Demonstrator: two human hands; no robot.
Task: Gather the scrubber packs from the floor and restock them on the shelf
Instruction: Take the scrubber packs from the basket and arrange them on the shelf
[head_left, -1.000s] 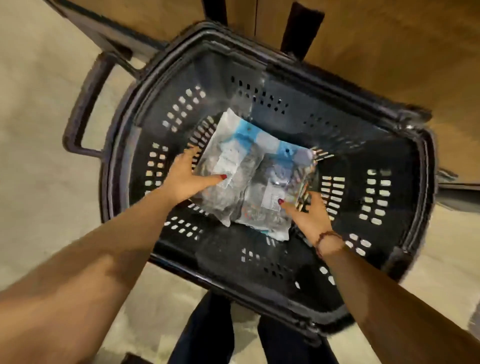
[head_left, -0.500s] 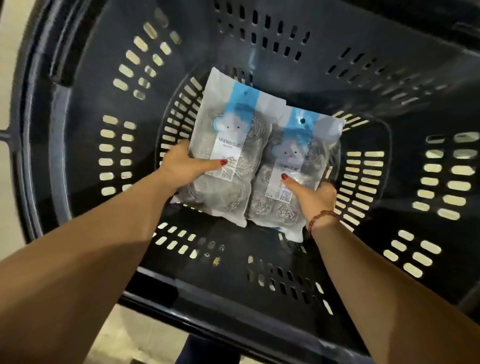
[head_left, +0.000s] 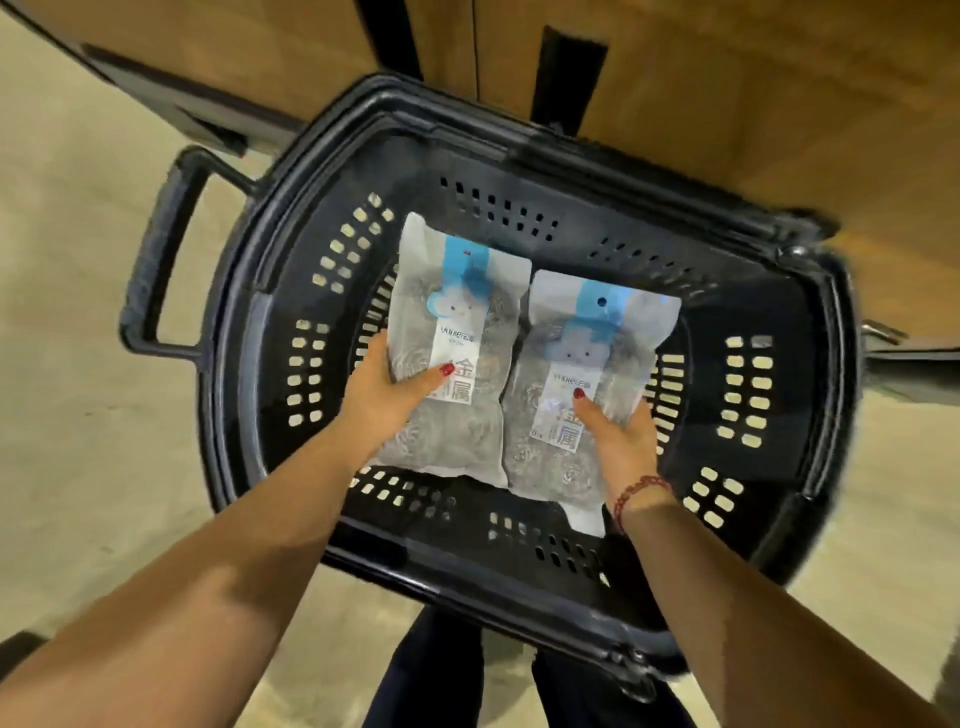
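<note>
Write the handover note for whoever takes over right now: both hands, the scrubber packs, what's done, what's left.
Left hand: grip on the left scrubber pack, thumb on top.
Right hand: grip on the right scrubber pack, thumb on top.
Both packs are side by side inside the black basket; lifted or resting, unclear.
Done: two packs gathered.
Left: carry them to the shelf (not clearly in view) and restock.

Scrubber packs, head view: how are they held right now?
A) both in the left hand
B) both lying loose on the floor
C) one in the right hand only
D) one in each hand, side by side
D: the left hand grips the left scrubber pack and the right hand grips the right scrubber pack, thumbs on the labels, side by side within the black basket.
</note>
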